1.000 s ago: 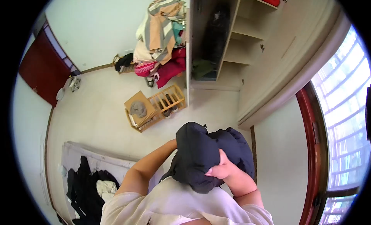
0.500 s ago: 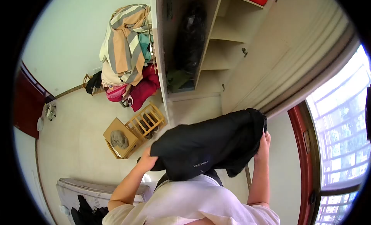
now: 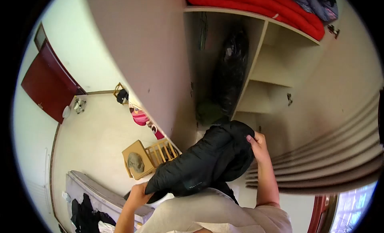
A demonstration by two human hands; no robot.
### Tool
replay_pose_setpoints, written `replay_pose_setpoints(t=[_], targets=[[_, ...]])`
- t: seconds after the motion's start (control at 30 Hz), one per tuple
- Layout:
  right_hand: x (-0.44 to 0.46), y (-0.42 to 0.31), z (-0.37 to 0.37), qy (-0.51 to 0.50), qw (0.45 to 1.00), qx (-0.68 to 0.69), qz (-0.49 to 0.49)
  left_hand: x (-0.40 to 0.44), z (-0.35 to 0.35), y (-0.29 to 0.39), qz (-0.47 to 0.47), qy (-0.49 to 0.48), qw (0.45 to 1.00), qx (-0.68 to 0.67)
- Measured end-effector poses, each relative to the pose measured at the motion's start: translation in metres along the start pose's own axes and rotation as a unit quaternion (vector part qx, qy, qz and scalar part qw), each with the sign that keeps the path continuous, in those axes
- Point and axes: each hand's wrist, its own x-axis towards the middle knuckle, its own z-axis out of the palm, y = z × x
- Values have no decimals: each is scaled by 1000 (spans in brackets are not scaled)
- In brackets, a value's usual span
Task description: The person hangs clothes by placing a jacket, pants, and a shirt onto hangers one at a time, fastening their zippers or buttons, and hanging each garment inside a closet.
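A black padded jacket (image 3: pixel 200 163), loosely folded, stretches between my two hands in front of my body. Small pale lettering shows on its lower side. My left hand (image 3: pixel 139 195) is closed around its left end. At the opposite end, my right hand (image 3: pixel 259 147) grips the cloth, thumb on top. Just beyond the jacket stands an open wardrobe (image 3: pixel 260 53). Inside its tall compartment is a black plastic-wrapped bundle (image 3: pixel 230 69), with a dark green item (image 3: pixel 209 113) low beside it.
Red bedding (image 3: pixel 256 7) lies on the wardrobe's top shelf. An open door panel (image 3: pixel 148 65) stands at left, and a curtain (image 3: pixel 316 165) hangs at right. A wooden stool (image 3: pixel 138 153) bears a grey cloth. Dark clothes (image 3: pixel 86 213) lie on a mattress (image 3: pixel 96 189) at lower left.
My view has turned and come nearer the wardrobe, showing more of its top shelf. The jacket has bunched and tilted, its right end now overlapping the compartment's bottom in view. Both hands still hold it.
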Motion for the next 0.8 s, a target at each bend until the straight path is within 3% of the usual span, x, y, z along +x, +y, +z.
replay_pose_setpoints(t=[0.1, 0.23, 0.33, 0.37, 0.4, 0.43, 0.5, 0.63, 0.73, 0.8], targets=[[78, 17, -31, -62, 986, -154, 30, 15, 7, 44, 12, 41, 990, -131], [155, 53, -51, -262, 909, -308, 97, 41, 26, 83, 3, 87, 967, -241], [200, 85, -55, -274, 943, -121, 142, 59, 35, 93, -2, 123, 953, -278], [228, 110, -64, -259, 955, -113, 87, 67, 36, 98, -6, 130, 949, -286], [250, 101, -62, -156, 971, -179, 24, 74, 38, 106, -10, 138, 946, -294], [281, 106, -65, -57, 954, -263, -130, 79, 38, 112, -15, 146, 942, -301], [339, 85, -68, 88, 950, -272, -124, 86, 44, 107, -37, 109, 957, -265], [450, 75, -71, 198, 904, -332, -182, 98, 45, 128, -49, 108, 949, -292], [502, 81, -66, 149, 922, -351, -62, 93, 50, 125, -81, 127, 940, -305], [525, 86, -58, 145, 962, -231, -5, 90, 51, 125, -108, 136, 934, -312]])
